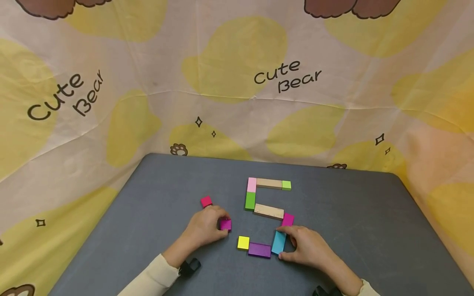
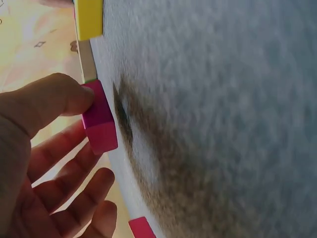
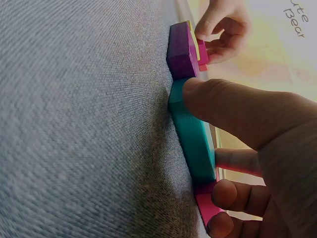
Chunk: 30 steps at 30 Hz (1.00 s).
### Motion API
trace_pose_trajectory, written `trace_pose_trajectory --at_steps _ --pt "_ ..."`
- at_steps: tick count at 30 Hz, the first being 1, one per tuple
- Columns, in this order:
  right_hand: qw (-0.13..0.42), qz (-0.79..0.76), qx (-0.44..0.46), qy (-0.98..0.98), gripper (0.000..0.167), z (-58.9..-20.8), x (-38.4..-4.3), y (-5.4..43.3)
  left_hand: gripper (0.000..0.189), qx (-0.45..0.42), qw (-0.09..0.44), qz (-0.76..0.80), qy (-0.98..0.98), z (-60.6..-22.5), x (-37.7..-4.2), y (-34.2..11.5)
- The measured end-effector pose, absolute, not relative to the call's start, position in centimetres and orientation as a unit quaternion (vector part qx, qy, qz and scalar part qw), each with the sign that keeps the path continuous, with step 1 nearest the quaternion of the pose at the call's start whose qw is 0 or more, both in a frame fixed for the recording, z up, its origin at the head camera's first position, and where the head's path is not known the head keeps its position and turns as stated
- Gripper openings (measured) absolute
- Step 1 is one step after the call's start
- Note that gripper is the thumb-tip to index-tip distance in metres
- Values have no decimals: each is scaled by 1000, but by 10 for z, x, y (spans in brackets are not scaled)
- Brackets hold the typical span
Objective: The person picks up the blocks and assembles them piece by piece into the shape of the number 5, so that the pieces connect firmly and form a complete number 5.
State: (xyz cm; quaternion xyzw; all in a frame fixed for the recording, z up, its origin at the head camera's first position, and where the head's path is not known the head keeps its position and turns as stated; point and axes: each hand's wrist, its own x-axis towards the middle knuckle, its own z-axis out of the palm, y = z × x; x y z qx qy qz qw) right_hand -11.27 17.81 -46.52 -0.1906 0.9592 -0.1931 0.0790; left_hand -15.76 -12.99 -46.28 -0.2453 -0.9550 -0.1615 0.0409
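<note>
My left hand (image 1: 207,225) pinches a magenta block (image 2: 100,119) between thumb and fingers, left of the figure of blocks. A red block (image 1: 206,201) lies just beyond that hand. With thumb and fingers at its two ends, my right hand (image 1: 307,246) grips a blue block (image 1: 279,242) that lies on the table. Against its near end is a purple block (image 1: 259,250), with a yellow block (image 1: 243,243) at the purple one's left. At the blue block's far end sits another magenta block (image 1: 288,219), and right-hand fingertips reach beside it in the right wrist view.
Farther up the figure are a plain wooden block (image 1: 268,211), a green block (image 1: 250,201), a pink block (image 1: 252,185), a second wooden block (image 1: 269,183) and a small lime block (image 1: 286,185). The dark grey table (image 1: 352,205) ends at a patterned cloth (image 1: 237,123).
</note>
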Motion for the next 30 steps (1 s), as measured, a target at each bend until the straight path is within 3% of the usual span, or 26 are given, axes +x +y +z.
trace_pose_trajectory --at_steps 30 --pt "75 -189 -193 960 61 -467 -114 180 26 -291 -17 -183 -939 -463 -152 -113"
